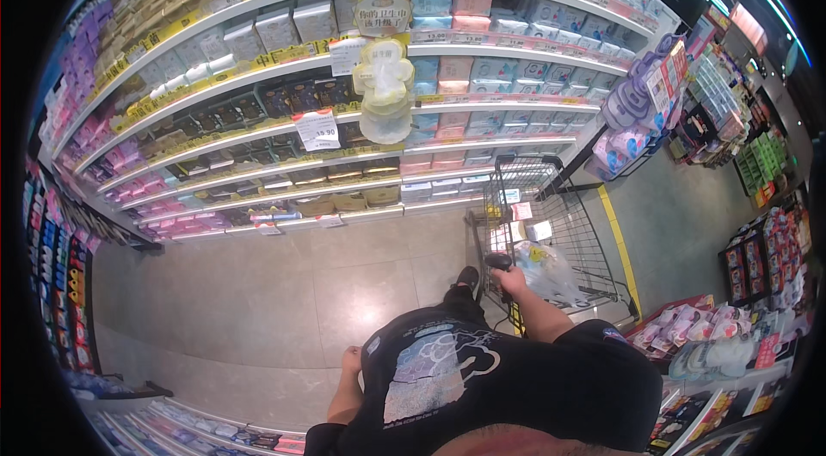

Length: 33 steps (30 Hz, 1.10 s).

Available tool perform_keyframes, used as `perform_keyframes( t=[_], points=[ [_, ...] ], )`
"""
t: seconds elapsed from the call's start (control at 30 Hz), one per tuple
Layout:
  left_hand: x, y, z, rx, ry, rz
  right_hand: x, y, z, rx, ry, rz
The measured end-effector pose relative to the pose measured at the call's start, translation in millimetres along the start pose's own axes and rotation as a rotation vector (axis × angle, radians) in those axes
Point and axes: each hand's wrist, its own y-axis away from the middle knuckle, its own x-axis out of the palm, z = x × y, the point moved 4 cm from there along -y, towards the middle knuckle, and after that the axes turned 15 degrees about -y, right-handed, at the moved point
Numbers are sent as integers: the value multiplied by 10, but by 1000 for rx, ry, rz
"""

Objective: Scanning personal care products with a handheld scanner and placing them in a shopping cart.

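Observation:
My right hand [510, 280] grips the black handle end [497, 261] of a wire shopping cart [584, 243], which stands at my right. Inside the cart lie a clear plastic bag [548, 272] with something yellow in it and several small boxes [539, 231]. My left hand [352, 358] hangs low beside my black printed T-shirt [439, 372], away from the shelves. Its fingers are partly hidden by my body, so whether they hold anything is not visible.
Ahead runs a long shelf unit [361, 214] stacked with packs of sanitary pads. A flower-shaped pad display [384, 91] and price cards [317, 131] stick out from it. More goods racks stand left [64, 275] and right [768, 256]. A yellow floor line [619, 249] passes beyond the cart.

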Motion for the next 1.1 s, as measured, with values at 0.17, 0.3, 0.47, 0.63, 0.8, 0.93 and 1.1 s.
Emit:
perform_keyframes(
  t=[0.17, 0.3, 0.47, 0.63, 0.8, 0.93, 1.1],
  points=[
    [-69, 81, -71, -20, 11, 40, -2, -32, -14, -11, 29, -6],
    [-73, 64, -75, -13, 23, 58, -1, -59, -36, -33, 8, -2],
    [-95, 94, -90, -39, 40, 81, 11, -46, -24, -25, 13, -3],
    [-8, 3, 62, -23, 5, 50, 13, -37, -24, -3, 24, -3],
    [-72, 83, -53, -21, 10, 49, -12, -99, -88, -2, 24, 2],
    [-85, 105, -38, -55, 33, 64, 13, -62, -63, -8, -1, 16],
    [-49, 65, -24, -55, 25, 77, -7, -43, -48, -18, 8, 10]
  ],
)
